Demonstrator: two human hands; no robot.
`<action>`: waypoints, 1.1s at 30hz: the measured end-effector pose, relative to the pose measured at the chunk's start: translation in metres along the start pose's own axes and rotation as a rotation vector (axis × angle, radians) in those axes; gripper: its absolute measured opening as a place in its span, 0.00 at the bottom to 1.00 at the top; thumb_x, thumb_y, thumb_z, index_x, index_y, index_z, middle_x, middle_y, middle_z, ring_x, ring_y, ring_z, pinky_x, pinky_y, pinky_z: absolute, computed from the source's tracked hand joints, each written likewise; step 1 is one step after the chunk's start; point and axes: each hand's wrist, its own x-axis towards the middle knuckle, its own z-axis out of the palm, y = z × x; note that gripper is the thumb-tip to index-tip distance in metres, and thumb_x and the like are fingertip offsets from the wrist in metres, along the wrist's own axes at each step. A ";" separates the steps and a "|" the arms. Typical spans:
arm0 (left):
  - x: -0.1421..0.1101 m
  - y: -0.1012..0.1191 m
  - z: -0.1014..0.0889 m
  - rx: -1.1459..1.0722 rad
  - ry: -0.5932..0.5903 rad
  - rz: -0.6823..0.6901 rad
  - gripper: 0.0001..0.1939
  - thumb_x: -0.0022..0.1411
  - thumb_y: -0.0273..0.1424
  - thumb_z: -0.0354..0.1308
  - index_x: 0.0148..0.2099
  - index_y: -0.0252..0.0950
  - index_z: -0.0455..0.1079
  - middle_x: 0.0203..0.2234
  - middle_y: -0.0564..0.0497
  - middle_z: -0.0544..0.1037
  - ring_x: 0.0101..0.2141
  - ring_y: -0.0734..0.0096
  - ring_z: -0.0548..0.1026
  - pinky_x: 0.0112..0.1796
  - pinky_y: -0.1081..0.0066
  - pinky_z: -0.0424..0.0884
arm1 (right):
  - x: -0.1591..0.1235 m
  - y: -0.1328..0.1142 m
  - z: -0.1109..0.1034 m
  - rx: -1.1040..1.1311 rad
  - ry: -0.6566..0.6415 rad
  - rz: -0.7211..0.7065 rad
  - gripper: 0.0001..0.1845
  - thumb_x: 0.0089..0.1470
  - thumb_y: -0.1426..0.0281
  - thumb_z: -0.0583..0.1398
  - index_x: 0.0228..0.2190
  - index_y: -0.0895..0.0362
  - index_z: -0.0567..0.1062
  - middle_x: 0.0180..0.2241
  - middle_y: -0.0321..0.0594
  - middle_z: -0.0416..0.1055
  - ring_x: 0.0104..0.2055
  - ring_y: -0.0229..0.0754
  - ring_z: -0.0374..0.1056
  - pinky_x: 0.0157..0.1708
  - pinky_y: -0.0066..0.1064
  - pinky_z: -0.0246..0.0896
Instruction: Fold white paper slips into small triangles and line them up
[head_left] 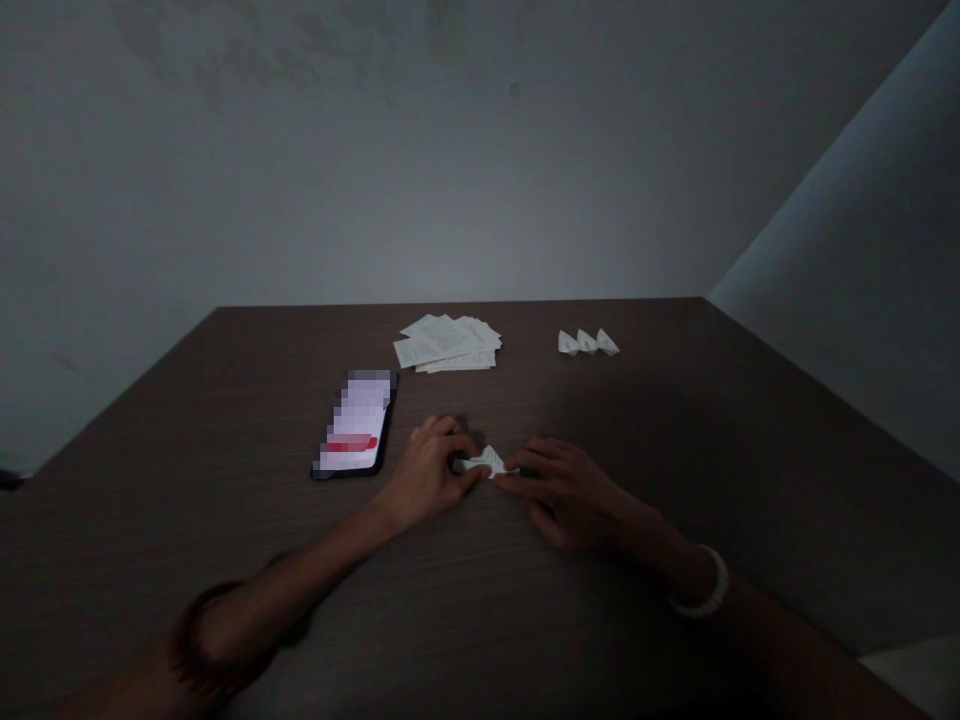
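A small folded piece of white paper lies low on the dark tabletop between my two hands. My left hand pinches its left end between thumb and fingers. On the other side, the fingertips of my right hand close on the right end of the same paper. Its middle rises in a pointed fold, and both ends are partly hidden by fingers. To the left of my left hand lies a phone with its screen lit and blurred out.
Farther back on the table is a loose stack of printed white paper slips. To its right stand several small folded paper pieces in a row. A pale wall rises behind the table.
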 end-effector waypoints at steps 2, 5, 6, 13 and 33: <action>0.002 -0.002 -0.002 -0.028 -0.026 -0.021 0.05 0.55 0.32 0.65 0.35 0.37 0.76 0.34 0.49 0.71 0.39 0.61 0.67 0.42 0.59 0.64 | 0.000 0.000 0.000 -0.013 0.001 0.000 0.22 0.50 0.75 0.56 0.48 0.56 0.72 0.45 0.45 0.69 0.44 0.47 0.61 0.44 0.41 0.60; 0.004 -0.007 -0.006 -0.062 -0.089 -0.038 0.06 0.55 0.30 0.64 0.37 0.39 0.78 0.35 0.48 0.70 0.41 0.59 0.67 0.42 0.59 0.65 | 0.001 0.001 0.000 -0.019 0.005 -0.002 0.20 0.49 0.74 0.57 0.46 0.56 0.73 0.45 0.45 0.69 0.44 0.47 0.61 0.44 0.41 0.60; 0.005 -0.009 -0.008 -0.069 -0.104 -0.038 0.07 0.55 0.30 0.64 0.38 0.39 0.78 0.36 0.47 0.70 0.41 0.59 0.66 0.43 0.58 0.65 | 0.001 0.001 0.001 -0.017 0.006 -0.001 0.20 0.50 0.74 0.57 0.46 0.56 0.73 0.45 0.44 0.69 0.44 0.47 0.61 0.44 0.41 0.60; 0.009 -0.025 -0.018 -0.112 -0.249 0.046 0.13 0.55 0.26 0.59 0.43 0.42 0.78 0.39 0.47 0.68 0.43 0.59 0.66 0.46 0.55 0.64 | 0.000 0.001 0.000 -0.007 0.014 0.015 0.20 0.51 0.74 0.57 0.48 0.56 0.72 0.46 0.45 0.69 0.45 0.47 0.62 0.45 0.41 0.60; -0.003 -0.013 -0.030 -0.113 -0.170 0.068 0.07 0.55 0.30 0.63 0.39 0.39 0.77 0.39 0.48 0.70 0.43 0.61 0.69 0.46 0.60 0.67 | 0.006 0.005 0.000 0.012 0.128 0.153 0.08 0.57 0.66 0.59 0.30 0.57 0.72 0.36 0.42 0.71 0.39 0.43 0.63 0.39 0.34 0.59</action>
